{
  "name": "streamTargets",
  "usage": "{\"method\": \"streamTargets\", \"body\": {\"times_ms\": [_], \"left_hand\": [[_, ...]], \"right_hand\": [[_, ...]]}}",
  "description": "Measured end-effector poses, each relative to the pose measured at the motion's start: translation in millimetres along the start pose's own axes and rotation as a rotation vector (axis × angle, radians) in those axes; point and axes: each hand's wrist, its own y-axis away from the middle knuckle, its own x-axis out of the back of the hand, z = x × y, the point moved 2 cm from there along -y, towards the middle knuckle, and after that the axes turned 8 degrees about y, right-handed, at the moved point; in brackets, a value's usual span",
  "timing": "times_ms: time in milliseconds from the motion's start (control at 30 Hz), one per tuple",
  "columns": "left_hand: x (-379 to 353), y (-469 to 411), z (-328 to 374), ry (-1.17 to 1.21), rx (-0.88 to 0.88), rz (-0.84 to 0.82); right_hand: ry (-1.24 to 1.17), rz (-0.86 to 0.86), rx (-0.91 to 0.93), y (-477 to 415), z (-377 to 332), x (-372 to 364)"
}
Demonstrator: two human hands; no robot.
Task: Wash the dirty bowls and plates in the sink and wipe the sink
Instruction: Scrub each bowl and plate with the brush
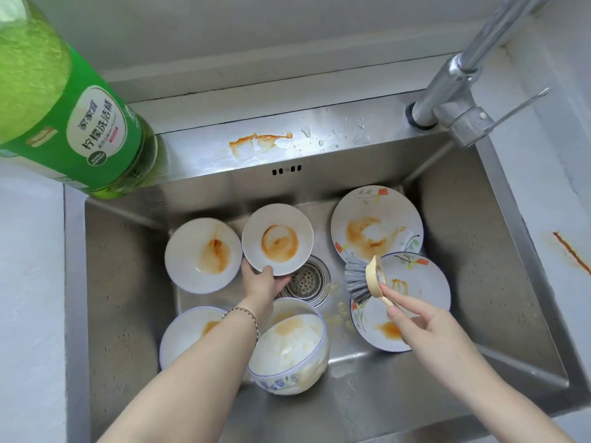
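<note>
The left grip (262,282) clasps the near rim of a small dish (277,239), thumb on top, holding it tilted up over the drain (307,279). The right grip (425,327) pinches the beige handle of a brush (361,279), whose grey bristles point left toward that dish without touching it. Nearest the viewer, on the floor of the steel sink (128,282), a blue-rimmed bowl (291,346) lies tipped and smeared orange, with a second bowl (188,330) partly hidden under the left forearm. Beneath the brush, a flowered plate (415,302) carries sauce stains and overlaps another flowered plate (377,223) farther back. A plain stained dish (203,254) sits just left of the held one. Beyond, an orange spill (259,142) marks the sink's back ledge, with a faucet (454,91) at far right and a green detergent bottle (80,123) at the far left corner. No water appears to be running. The small dish is held by its edge only. Once it is wet or soapy, a firm scrub could twist it loose, dropping it onto the crowded crockery and chipping something.
</note>
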Motion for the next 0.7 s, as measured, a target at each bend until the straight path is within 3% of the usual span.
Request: {"method": "streamTargets", "body": {"times_ms": [200, 500, 700], "left_hand": [[-1.7, 23.4, 9.0, -0.058, -0.045, 0.011], [7.3, 166.6, 59.0, -0.538, -0.190, -0.172], [10.0, 264.8, 66.1, -0.550, -0.142, -0.308]], "right_hand": [[-0.025, 0.007, -0.010, 3.4, 3.2, 9.4], [-0.153, 0.104, 0.112, 24.3, -24.5, 54.6], [-0.294, -0.047, 0.120, 59.9, -43.4, 81.7]]}}
